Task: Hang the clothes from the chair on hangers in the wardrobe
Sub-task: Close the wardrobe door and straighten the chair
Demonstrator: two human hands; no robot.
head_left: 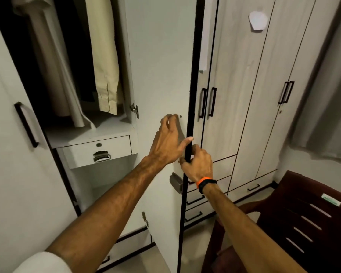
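Note:
The wardrobe stands open, with its right door point(161, 66) swung out toward me. Inside hang a beige garment point(49, 62) and a cream shirt point(104, 56). My left hand point(169, 142) lies on the door's inner face, fingers bent and thumb stretched to the black edge. My right hand point(198, 164) grips that black door edge, fingers wrapped around it; an orange and black band sits on its wrist. The dark red plastic chair point(303, 219) stands at the lower right, and no clothes show on its visible part.
The left wardrobe door point(12, 154) with a black handle is open at the left. A small locked drawer point(98, 152) sits under the hanging space. More closed wardrobe doors point(244, 85) and drawers fill the right; a curtain point(331, 95) hangs at the far right.

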